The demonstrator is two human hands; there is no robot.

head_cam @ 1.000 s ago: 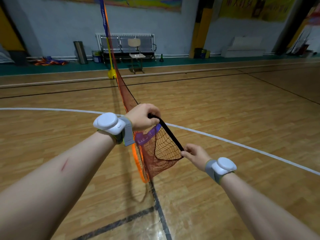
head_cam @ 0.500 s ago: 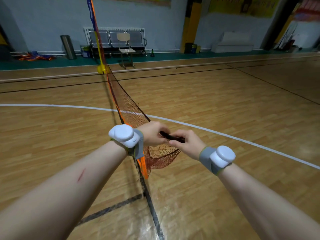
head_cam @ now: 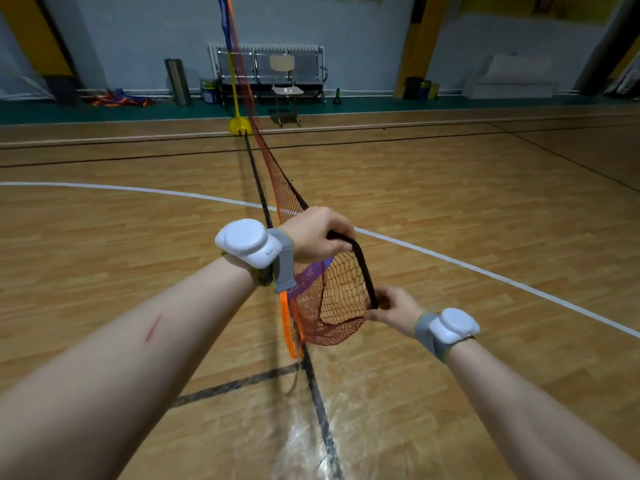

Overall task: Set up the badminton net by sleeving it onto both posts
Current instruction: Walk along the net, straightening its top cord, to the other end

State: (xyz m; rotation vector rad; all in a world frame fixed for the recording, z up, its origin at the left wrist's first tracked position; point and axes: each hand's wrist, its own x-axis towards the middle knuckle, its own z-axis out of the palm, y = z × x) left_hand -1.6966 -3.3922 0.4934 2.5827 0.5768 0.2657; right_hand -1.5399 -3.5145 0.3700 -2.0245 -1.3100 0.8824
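An orange-red badminton net [head_cam: 341, 296] with orange and purple tape runs from a yellow post [head_cam: 232, 81] on a yellow base at the far side of the court down to my hands. My left hand [head_cam: 317, 233] is closed on the upper end of the net's black edge band [head_cam: 363, 268]. Lower and to the right, my right hand [head_cam: 393, 306] pinches the band's lower end. The band is stretched between both hands and loose mesh sags below it. No second post is in view.
Wooden gym floor with a white curved line and black court lines. At the far wall stand a row of metal seats [head_cam: 270, 69], a wooden chair [head_cam: 285, 88], a steel bin [head_cam: 177, 81], a small black cone [head_cam: 336, 97] and folded nets [head_cam: 119, 98].
Half a second ago my hands were together on the black band. Now they have pulled apart, left up and right down, stretching the band open again.
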